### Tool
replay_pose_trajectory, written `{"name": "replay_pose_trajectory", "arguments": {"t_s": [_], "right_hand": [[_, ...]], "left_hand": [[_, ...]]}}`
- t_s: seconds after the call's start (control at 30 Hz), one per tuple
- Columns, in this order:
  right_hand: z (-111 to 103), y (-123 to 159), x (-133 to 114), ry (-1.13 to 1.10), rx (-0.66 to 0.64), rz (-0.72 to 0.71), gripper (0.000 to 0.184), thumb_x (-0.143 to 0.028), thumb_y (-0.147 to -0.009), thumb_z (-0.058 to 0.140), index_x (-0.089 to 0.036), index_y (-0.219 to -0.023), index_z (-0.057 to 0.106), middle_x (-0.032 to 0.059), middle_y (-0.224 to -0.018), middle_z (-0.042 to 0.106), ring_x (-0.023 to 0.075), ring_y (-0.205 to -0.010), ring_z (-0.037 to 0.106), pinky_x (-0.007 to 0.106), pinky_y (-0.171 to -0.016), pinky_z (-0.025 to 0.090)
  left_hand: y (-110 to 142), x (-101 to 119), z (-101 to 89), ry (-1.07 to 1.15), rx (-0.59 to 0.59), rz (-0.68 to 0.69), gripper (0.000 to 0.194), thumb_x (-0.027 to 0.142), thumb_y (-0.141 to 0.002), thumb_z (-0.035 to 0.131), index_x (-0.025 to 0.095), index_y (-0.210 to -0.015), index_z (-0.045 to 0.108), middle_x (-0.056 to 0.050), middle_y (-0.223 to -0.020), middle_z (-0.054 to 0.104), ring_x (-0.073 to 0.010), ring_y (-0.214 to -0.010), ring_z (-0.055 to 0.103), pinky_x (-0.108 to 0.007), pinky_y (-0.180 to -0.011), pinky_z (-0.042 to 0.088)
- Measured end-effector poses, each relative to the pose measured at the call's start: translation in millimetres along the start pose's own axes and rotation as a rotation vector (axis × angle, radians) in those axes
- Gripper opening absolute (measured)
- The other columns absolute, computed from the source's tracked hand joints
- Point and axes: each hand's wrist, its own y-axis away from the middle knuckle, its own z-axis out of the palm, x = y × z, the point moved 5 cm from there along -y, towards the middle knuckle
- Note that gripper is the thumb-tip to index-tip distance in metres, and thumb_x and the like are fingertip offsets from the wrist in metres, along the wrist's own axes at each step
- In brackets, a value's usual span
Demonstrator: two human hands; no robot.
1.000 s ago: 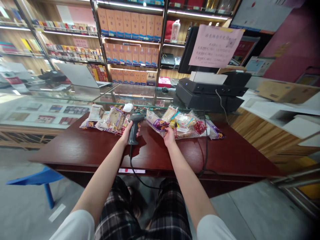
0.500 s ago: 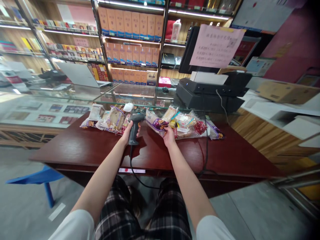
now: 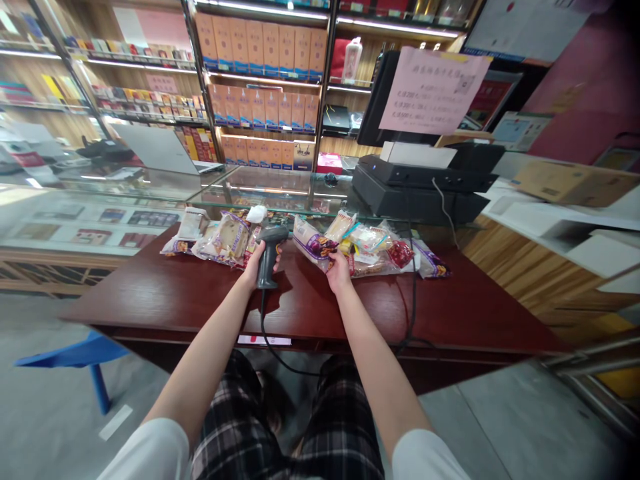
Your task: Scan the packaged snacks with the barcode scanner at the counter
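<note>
Firmly, the left hand [image 3: 259, 264] is clenched around a black corded barcode scanner [image 3: 268, 257], its nose angled toward 12 o'clock, at the plastic-wrapped pastries [image 3: 223, 240]. At 1 o'clock, the right hand [image 3: 339, 273] pinches a clear purple-labelled plastic snack packet [image 3: 309, 240], keeping it within the scanner's reach on a glossy dark-red wooden desk [image 3: 150, 300].

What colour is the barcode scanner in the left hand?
The barcode scanner is dark grey, almost black; the head view shows it best.
</note>
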Motion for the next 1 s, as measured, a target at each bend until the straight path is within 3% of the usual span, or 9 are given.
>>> {"name": "replay_pose_trajectory", "arguments": {"t_s": [0.27,0.37,0.47,0.57,0.67,0.8,0.9,1.0], "right_hand": [[7,2,-16,-0.009,-0.097,-0.102,0.023,-0.024,-0.069,0.060,-0.023,-0.093,0.061,-0.0013,-0.092,0.072,0.0181,-0.090,0.067,0.039,-0.083,0.056],[0,-1,-47,0.087,-0.053,-0.318,0.025,-0.027,-0.071,0.059,-0.024,-0.096,0.062,0.0003,-0.097,0.071,0.0187,-0.092,0.067,0.042,-0.088,0.054],[-12,2,-100,0.450,0.059,-0.690,0.032,-0.026,-0.074,0.058,-0.023,-0.104,0.066,0.0048,-0.114,0.068,0.0218,-0.109,0.062,0.044,-0.102,0.046],[-18,2,-143,1.100,0.125,-0.931,0.034,-0.026,-0.078,0.054,-0.021,-0.108,0.069,0.0101,-0.137,0.057,0.0270,-0.130,0.048,0.048,-0.113,0.033],[-35,-14,-156,1.590,0.165,-0.764,0.038,-0.024,-0.079,0.054,-0.023,-0.115,0.067,0.0113,-0.141,0.054,0.0314,-0.136,0.041,0.059,-0.115,0.021],[-57,-31,-157,1.760,0.171,-0.575,0.048,-0.033,-0.083,0.056,-0.025,-0.130,0.058,0.0141,-0.144,0.050,0.0335,-0.135,0.041,0.067,-0.111,0.019],[-60,-33,-156,1.788,0.153,-0.575,0.052,-0.039,-0.083,0.057,-0.025,-0.133,0.055,0.0163,-0.146,0.046,0.0353,-0.137,0.038,0.067,-0.109,0.021],[-50,-19,-157,1.795,0.232,-0.754,0.055,-0.039,-0.083,0.057,-0.024,-0.136,0.050,0.0170,-0.151,0.039,0.0382,-0.141,0.030,0.071,-0.108,0.016]], "left_hand": [[1,-2,0.8,0.028,0.012,-0.037,0.052,0.059,-0.087,0.054,0.009,-0.089,0.066,-0.006,-0.067,0.060,-0.0111,-0.046,0.054,-0.021,-0.041,0.042],[3,-2,4.6,0.019,0.011,-0.048,0.051,0.060,-0.086,0.055,0.010,-0.088,0.066,-0.005,-0.066,0.059,-0.0105,-0.045,0.054,-0.021,-0.040,0.042],[2,-3,5.9,0.011,0.012,-0.055,0.052,0.061,-0.084,0.057,0.010,-0.086,0.066,-0.005,-0.064,0.059,-0.0101,-0.043,0.053,-0.021,-0.040,0.041],[1,-5,5.4,0.008,0.008,-0.064,0.052,0.062,-0.083,0.059,0.010,-0.087,0.067,-0.005,-0.065,0.059,-0.0103,-0.043,0.053,-0.021,-0.039,0.040],[1,-7,4.9,0.017,-0.006,-0.072,0.053,0.062,-0.082,0.059,0.010,-0.089,0.068,-0.005,-0.067,0.060,-0.0105,-0.045,0.055,-0.022,-0.040,0.042],[1,-9,5.6,0.007,-0.024,-0.069,0.054,0.063,-0.080,0.062,0.010,-0.089,0.069,-0.005,-0.068,0.061,-0.0105,-0.046,0.055,-0.022,-0.042,0.043],[1,-7,4.9,-0.017,0.005,-0.032,0.059,0.066,-0.073,0.067,0.010,-0.089,0.069,-0.004,-0.066,0.061,-0.0102,-0.046,0.055,-0.022,-0.042,0.043],[3,3,-0.3,-0.077,0.102,0.123,0.064,0.070,-0.068,0.068,0.009,-0.090,0.069,-0.004,-0.068,0.063,-0.0109,-0.049,0.057,-0.022,-0.045,0.045]]}}
